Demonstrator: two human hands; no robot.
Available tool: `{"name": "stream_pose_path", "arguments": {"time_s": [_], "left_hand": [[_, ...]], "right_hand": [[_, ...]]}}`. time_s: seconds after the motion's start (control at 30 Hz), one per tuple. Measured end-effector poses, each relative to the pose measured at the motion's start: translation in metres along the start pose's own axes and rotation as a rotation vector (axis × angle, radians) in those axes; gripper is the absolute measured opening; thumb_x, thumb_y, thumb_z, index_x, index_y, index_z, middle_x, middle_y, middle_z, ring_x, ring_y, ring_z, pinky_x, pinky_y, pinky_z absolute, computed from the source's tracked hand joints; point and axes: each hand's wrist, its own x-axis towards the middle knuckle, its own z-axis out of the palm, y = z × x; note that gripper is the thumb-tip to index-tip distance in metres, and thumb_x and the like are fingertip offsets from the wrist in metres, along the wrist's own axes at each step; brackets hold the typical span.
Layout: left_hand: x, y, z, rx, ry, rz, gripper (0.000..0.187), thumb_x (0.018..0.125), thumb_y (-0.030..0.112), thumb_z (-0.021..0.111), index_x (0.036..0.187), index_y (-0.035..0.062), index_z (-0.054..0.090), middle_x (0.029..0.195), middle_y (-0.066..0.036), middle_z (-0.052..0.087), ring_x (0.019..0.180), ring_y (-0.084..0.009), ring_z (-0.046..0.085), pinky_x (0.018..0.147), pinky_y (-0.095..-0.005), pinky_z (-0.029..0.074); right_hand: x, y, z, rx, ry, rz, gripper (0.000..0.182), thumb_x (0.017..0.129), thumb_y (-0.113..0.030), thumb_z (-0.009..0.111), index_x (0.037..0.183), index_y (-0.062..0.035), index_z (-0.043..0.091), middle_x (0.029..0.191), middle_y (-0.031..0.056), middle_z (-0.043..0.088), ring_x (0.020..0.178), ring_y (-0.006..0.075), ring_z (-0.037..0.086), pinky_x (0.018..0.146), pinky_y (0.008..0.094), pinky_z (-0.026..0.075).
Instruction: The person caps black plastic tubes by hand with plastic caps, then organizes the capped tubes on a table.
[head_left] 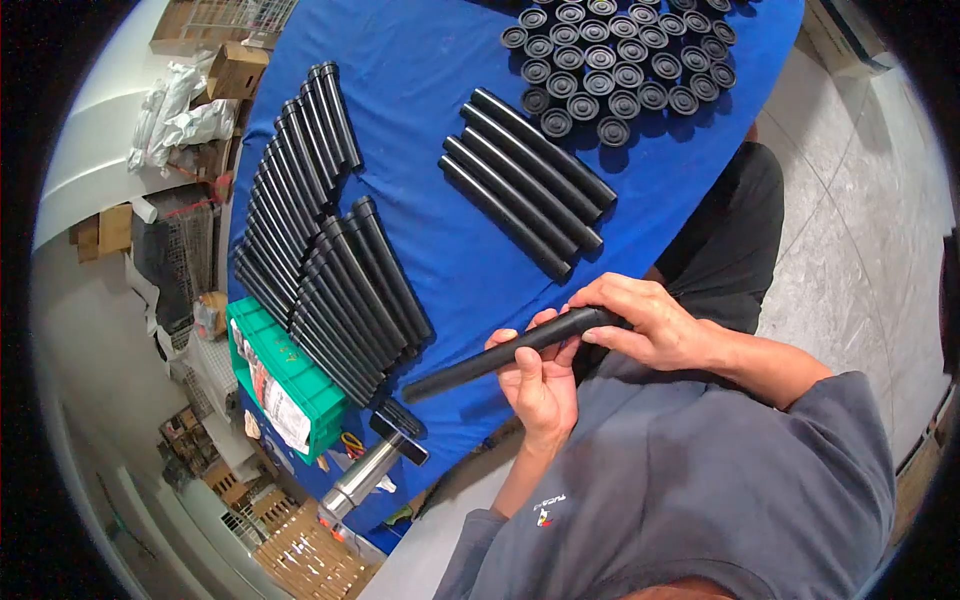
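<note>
A long black tube point(480, 368) lies across both my hands, just over the near edge of the blue-covered table. My left hand point(543, 392) supports it from below, thumb along its side and fingers curled round it. At the tube's right end, my right hand point(645, 322) has its fingers and thumb closed around the tip, which they partly hide. Beyond my hands, several loose black tubes point(525, 165) rest side by side. To the left, many capped black tubes point(350, 290) lie in overlapping rows.
Round black ridged caps point(627, 75) stand grouped at the table's far end. A green crate point(290, 375) holding printed packaging sits at the left edge. Near it are a metal cylinder with a black crosspiece point(370, 475) and scissors point(352, 443). Blue cloth point(400, 60) covers the table.
</note>
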Motion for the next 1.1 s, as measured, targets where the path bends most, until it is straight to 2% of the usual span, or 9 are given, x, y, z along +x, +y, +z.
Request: {"name": "stream_pose_path", "arguments": {"time_s": [0.2,0.4,0.43,0.53,0.57,0.67,0.77,0.97,1.1], "left_hand": [[0.006,0.001,-0.002,-0.019,0.008,-0.037,0.033,0.104,0.024,0.064,0.133,0.0149,0.050,0.132,-0.024,0.064,0.125,-0.0413,0.063,0.103,-0.0531,0.058],[0.018,0.006,-0.008,0.060,-0.027,0.016,0.036,0.100,0.019,0.070,0.131,0.0091,0.055,0.134,-0.021,0.064,0.128,-0.0389,0.062,0.106,-0.0526,0.055],[0.017,0.005,-0.008,0.068,-0.038,0.016,0.037,0.099,0.019,0.071,0.131,0.0086,0.055,0.135,-0.021,0.064,0.128,-0.0385,0.061,0.107,-0.0525,0.055],[0.020,0.011,-0.004,-0.004,-0.057,-0.037,0.039,0.098,0.015,0.071,0.133,0.0078,0.054,0.136,-0.021,0.063,0.129,-0.0394,0.060,0.107,-0.0554,0.055],[0.022,0.018,-0.002,-0.043,-0.060,-0.060,0.040,0.098,0.013,0.070,0.134,0.0077,0.054,0.136,-0.022,0.063,0.130,-0.0401,0.060,0.106,-0.0568,0.055],[0.027,0.025,-0.017,-0.081,-0.030,-0.049,0.038,0.099,0.010,0.068,0.134,0.0074,0.053,0.133,-0.025,0.064,0.126,-0.0447,0.062,0.099,-0.0584,0.060],[0.027,0.024,-0.023,-0.074,-0.014,-0.026,0.030,0.101,0.011,0.065,0.130,0.0077,0.055,0.129,-0.027,0.066,0.122,-0.0477,0.063,0.091,-0.0552,0.065],[0.023,0.029,-0.012,-0.096,0.068,-0.123,0.029,0.101,0.008,0.065,0.128,0.0095,0.054,0.125,-0.026,0.067,0.120,-0.0445,0.065,0.088,-0.0495,0.067],[0.022,0.021,-0.014,-0.116,0.096,-0.104,0.025,0.105,0.013,0.060,0.129,0.0081,0.056,0.126,-0.025,0.067,0.120,-0.0462,0.065,0.087,-0.0516,0.067]], "right_hand": [[-0.002,0.009,0.000,0.013,-0.033,0.071,0.044,0.090,-0.014,0.077,0.128,0.0009,0.062,0.108,0.0170,0.067,0.098,0.0322,0.067,0.082,0.0404,0.054],[0.009,0.000,-0.005,0.063,0.029,0.186,0.056,0.088,-0.019,0.081,0.136,-0.0017,0.060,0.114,0.0146,0.070,0.103,0.0309,0.068,0.087,0.0394,0.055],[0.011,0.007,-0.005,-0.025,0.012,0.027,0.051,0.087,-0.021,0.082,0.130,-0.0014,0.063,0.112,0.0149,0.070,0.103,0.0323,0.068,0.088,0.0413,0.054],[0.014,0.008,-0.011,-0.031,-0.138,0.101,0.045,0.086,-0.023,0.082,0.121,-0.0002,0.066,0.112,0.0164,0.070,0.104,0.0331,0.068,0.089,0.0425,0.054],[0.014,0.008,-0.009,0.006,-0.058,0.103,0.040,0.086,-0.022,0.082,0.115,0.0006,0.067,0.109,0.0175,0.070,0.103,0.0336,0.068,0.087,0.0419,0.054],[0.013,0.008,-0.009,-0.003,-0.018,0.145,0.040,0.083,-0.016,0.085,0.116,-0.0006,0.069,0.103,0.0125,0.071,0.096,0.0304,0.069,0.081,0.0390,0.054],[0.014,0.008,-0.007,-0.016,-0.032,0.053,0.043,0.082,-0.017,0.086,0.118,-0.0009,0.068,0.103,0.0134,0.071,0.095,0.0312,0.070,0.080,0.0389,0.054],[0.012,0.007,-0.013,-0.081,-0.121,0.042,0.040,0.087,-0.021,0.082,0.117,-0.0008,0.066,0.101,0.0144,0.070,0.094,0.0332,0.069,0.079,0.0407,0.053],[0.014,0.003,-0.014,-0.096,-0.119,0.017,0.036,0.089,-0.022,0.079,0.115,-0.0004,0.065,0.099,0.0154,0.068,0.093,0.0350,0.068,0.078,0.0427,0.053]]}}
